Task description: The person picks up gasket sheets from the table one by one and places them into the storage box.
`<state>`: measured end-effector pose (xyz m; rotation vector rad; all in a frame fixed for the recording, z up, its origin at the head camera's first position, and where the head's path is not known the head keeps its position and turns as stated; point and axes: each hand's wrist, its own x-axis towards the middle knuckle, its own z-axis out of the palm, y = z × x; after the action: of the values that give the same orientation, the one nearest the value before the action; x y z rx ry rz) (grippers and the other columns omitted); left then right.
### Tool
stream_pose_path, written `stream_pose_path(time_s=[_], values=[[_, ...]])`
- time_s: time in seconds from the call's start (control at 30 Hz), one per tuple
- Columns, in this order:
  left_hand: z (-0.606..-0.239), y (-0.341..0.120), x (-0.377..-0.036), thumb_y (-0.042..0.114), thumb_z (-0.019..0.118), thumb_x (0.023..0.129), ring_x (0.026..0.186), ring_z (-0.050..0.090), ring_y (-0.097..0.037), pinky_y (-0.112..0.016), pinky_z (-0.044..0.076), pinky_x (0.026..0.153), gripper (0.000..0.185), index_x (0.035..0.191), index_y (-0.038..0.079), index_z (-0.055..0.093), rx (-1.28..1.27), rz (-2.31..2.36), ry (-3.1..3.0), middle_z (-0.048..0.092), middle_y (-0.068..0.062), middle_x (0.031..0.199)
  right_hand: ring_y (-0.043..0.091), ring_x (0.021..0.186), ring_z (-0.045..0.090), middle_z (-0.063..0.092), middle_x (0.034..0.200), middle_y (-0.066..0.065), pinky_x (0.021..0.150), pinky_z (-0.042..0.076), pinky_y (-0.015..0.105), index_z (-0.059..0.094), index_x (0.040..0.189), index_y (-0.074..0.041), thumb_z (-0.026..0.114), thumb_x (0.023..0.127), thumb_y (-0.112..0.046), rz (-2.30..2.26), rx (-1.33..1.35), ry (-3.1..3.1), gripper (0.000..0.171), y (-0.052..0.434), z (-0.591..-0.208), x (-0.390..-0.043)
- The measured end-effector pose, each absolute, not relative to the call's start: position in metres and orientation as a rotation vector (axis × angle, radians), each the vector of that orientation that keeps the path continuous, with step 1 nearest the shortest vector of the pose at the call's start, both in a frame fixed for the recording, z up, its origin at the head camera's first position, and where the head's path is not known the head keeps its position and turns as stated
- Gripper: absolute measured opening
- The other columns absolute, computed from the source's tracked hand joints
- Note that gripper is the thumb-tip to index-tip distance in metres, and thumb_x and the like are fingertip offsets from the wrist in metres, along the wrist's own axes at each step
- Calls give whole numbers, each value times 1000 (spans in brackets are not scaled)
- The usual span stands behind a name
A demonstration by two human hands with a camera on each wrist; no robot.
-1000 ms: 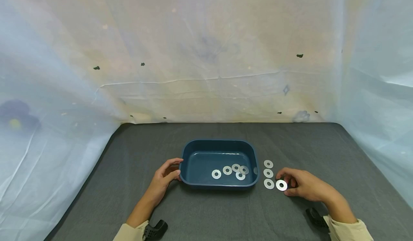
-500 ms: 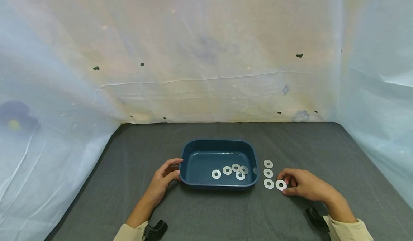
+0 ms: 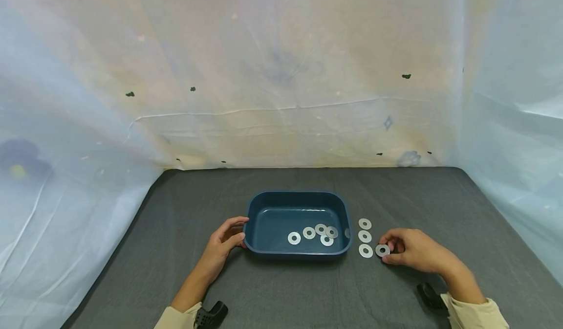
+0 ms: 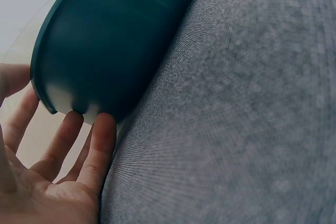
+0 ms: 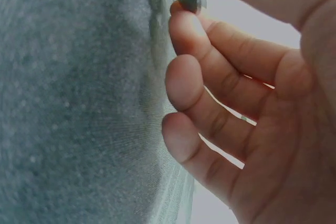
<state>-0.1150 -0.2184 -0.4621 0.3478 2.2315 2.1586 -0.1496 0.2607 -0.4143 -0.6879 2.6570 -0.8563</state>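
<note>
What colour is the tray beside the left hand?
The tray is dark teal blue, best seen in the head view.

- The dark blue rectangular plastic tray (image 3: 299,198) sits between my hands, blocking a straight crossing.
- Three flat metal washers (image 3: 365,236) lie just beside its right wall.
- Grey cloth table (image 3: 396,192) beyond lies open.

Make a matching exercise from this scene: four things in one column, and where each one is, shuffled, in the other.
Things:
1. dark blue plastic tub
2. left hand
3. right hand
4. silver metal washer with the hole at its centre

Places:
A. lying on the tub's floor
B. against the tub's left end
C. standing on the grey cloth table, between the two hands
D. pinching a washer on the table, right of the tub

Pairs: 1-C, 2-B, 3-D, 4-A
</note>
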Motion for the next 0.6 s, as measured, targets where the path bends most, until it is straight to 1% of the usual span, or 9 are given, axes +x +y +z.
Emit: stream_pose_path(time_s=[0.23, 0.6], values=[[-462, -218, -116, 14, 57, 101, 91, 60, -9, -29, 56, 79, 42, 139, -1, 48, 326, 2146, 2248, 51, -12, 127, -2, 64, 44, 56, 82, -5, 57, 39, 21, 67, 102, -15, 81, 82, -34, -869, -682, 2699, 31, 261, -412, -150], [-462, -218, -115, 13, 57, 101, 92, 60, -8, -27, 55, 79, 42, 139, -3, 48, 345, 2147, 2254, 51, -14, 128, -1, 63, 42, 54, 79, -6, 57, 37, 21, 68, 102, -15, 81, 82, -35, -862, -649, 2778, 31, 259, -409, -149]])
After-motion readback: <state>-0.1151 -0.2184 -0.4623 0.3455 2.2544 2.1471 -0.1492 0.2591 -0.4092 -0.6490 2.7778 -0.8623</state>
